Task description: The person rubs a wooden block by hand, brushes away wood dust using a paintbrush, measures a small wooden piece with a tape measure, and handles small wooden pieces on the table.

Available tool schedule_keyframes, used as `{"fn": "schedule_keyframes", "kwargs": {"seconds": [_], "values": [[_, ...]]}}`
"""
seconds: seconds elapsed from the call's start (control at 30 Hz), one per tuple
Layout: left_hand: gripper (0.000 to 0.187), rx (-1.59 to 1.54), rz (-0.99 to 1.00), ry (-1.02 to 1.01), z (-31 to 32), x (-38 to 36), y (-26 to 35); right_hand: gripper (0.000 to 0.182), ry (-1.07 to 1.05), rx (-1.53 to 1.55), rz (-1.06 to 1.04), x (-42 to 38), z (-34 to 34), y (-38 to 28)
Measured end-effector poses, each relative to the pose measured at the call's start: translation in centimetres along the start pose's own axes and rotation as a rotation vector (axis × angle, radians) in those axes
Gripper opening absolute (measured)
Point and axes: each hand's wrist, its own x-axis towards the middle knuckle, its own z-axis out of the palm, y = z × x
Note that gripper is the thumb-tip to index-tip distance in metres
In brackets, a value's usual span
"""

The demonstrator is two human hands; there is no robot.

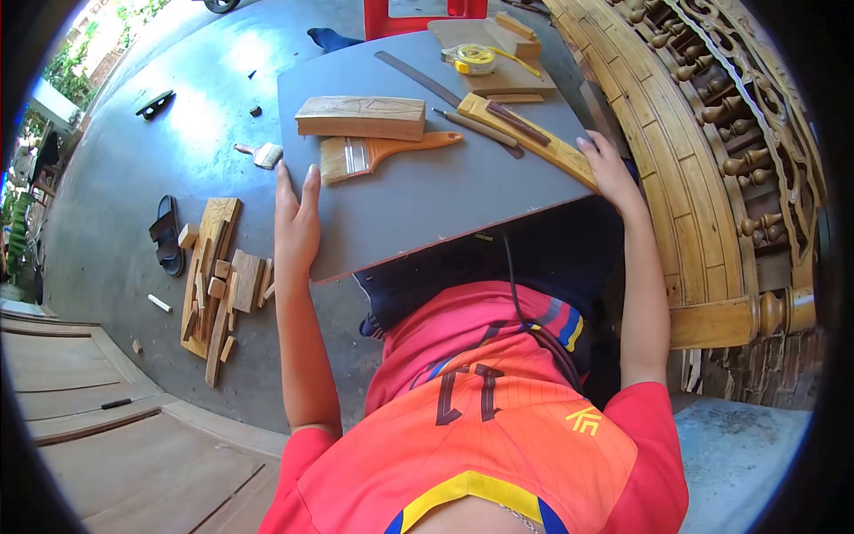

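A grey board [400,214] lies in front of me like a tabletop. My left hand [296,218] is at its left edge, thumb on the near side and straight fingers along the rim. On the right edge, my right hand [612,173] grips the board, its underside fingers hidden, beside a yellowish wooden strip [551,147]. On the board lie a wooden block [360,117], a paintbrush with an orange handle [387,156], a metal ruler [414,76], a pencil-like stick [476,127] and a dark brown strip [519,125].
A yellow tape measure [474,60] sits on wooden pieces [511,82] at the board's far right. Wood offcuts [213,289], a sandal [166,236] and a small brush [260,155] lie on the floor at left. A carved wooden bench [680,178] stands close on the right; a red stool [418,20] is beyond.
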Motion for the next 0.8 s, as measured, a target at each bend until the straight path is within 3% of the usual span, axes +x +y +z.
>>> {"fn": "schedule_keyframes", "kwargs": {"seconds": [0.2, 0.4, 0.6, 0.7, 0.8], "values": [[0.081, 0.14, 0.037, -0.031, -0.5, 1.5, -1.8, 0.085, 0.067, 0.171, 0.109, -3.3, 0.3, -1.8], [0.076, 0.192, 0.068, -0.04, -1.0, 2.2, -2.3, 0.082, 0.059, 0.288, 0.136, -4.8, 0.3, -3.6], [0.07, 0.274, 0.11, -0.017, -1.5, 2.7, -2.5, 0.075, 0.041, 0.202, 0.117, -5.1, 0.2, -3.2], [0.06, 0.292, 0.136, 0.091, -1.4, 2.0, -1.2, 0.073, 0.015, 0.12, 0.089, -5.4, -0.4, -3.4], [0.04, 0.412, 0.461, 0.45, -1.9, -1.4, 5.3, 0.07, 0.029, 0.088, 0.04, -5.9, -1.0, -4.4]]}}
